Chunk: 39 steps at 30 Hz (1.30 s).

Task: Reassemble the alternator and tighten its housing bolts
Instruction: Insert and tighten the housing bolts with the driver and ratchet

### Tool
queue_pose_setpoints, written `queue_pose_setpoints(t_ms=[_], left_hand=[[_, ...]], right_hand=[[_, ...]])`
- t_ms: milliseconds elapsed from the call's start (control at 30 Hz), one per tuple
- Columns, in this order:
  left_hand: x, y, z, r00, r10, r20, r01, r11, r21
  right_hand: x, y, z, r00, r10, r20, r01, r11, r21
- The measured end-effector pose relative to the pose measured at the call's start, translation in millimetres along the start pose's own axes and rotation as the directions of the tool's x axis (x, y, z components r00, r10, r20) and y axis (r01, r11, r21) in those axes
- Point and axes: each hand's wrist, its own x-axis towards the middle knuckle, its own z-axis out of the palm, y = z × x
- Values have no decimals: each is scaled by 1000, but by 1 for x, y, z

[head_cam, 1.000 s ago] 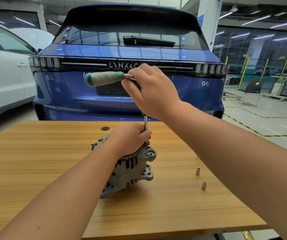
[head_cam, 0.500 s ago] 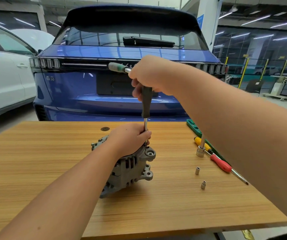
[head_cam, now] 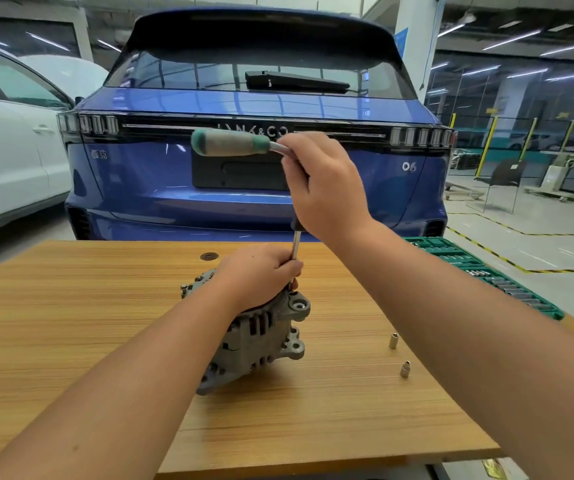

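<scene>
A grey alternator [head_cam: 257,344] stands on the wooden table [head_cam: 71,323]. My left hand [head_cam: 261,275] curls over its top and pinches the lower end of a thin steel shaft [head_cam: 296,245] that rises upright from the housing. My right hand [head_cam: 323,187] grips the head of the ratchet wrench above that shaft. The wrench's green and grey handle [head_cam: 230,143] points left, level. The bolt under the shaft is hidden by my left hand.
Two small loose sockets [head_cam: 393,340] [head_cam: 405,369] stand on the table right of the alternator. A green socket tray [head_cam: 486,271] lies at the far right edge, partly behind my right arm. A blue car [head_cam: 261,98] is parked close behind the table, a white car [head_cam: 8,150] to the left.
The wrench handle has swung back to point left after pointing away half a second ago, my right hand turning with it. My left hand and the alternator have stayed put.
</scene>
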Motion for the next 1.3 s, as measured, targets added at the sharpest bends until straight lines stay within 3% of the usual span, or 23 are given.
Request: queue_pose_setpoints(t_ms=[133,367,567,667,733,767,800,833,867,900,1000,1067,1100,1133,1167,1200,1267,1300], left_hand=[[-3,2,-1,1000,-20,-3,20,1000,-21],[-4,3,0,1000,-22,-3,22,999,-27],[-4,1,1,1000,0,-6,0,999,-42],[-5,-1,1,1000,16,-11,-17,999,-44],[-5,-2,1,1000,22,-13,-22,999,-40],[-4,-2,2,1000,21,-13,-21,999,-44],[-4,-2,2,1000,18,-12,-18,999,-51],[-3,-2,2,1000,15,-11,-15,998,-56],[-3,-2,2,1000,13,-9,-14,998,-56],[-2,-2,2,1000,13,-7,-13,999,-51],[-1,-2,2,1000,8,-4,-8,999,-35],[1,-2,2,1000,4,5,-3,1000,-31],[1,-2,2,1000,2,9,-2,1000,-30],[1,-2,2,1000,-2,8,2,999,-32],[1,-2,2,1000,-8,2,8,999,-36],[1,-2,2,1000,-14,-6,14,999,-41],[1,-2,3,1000,-20,-13,19,999,-41],[1,-2,3,1000,-20,-13,19,999,-36]], right_hand=[[14,-7,-4,973,13,232,-2,999,-46],[16,-12,-8,956,28,292,-19,999,-35],[44,-24,-14,901,101,422,45,946,-322],[66,-31,-18,799,312,514,-101,913,-396],[76,-36,-20,693,457,557,-363,889,-278],[77,-38,-21,610,546,574,-559,810,-177],[76,-39,-24,495,625,603,-752,656,-62],[73,-38,-26,391,652,650,-882,467,63],[69,-35,-27,334,632,700,-938,298,178],[63,-29,-25,322,599,733,-946,163,282],[42,-13,-15,381,594,709,-815,-147,561],[28,-7,-10,463,592,660,-693,-222,686],[22,-5,-8,535,566,627,-651,-196,733],[18,-4,-7,615,535,580,-632,-105,768],[14,-3,-7,694,504,514,-627,73,776],[12,-2,-8,774,464,431,-602,330,727],[9,-1,-9,931,286,227,-359,830,427],[10,-1,-9,971,171,166,-210,943,258]])
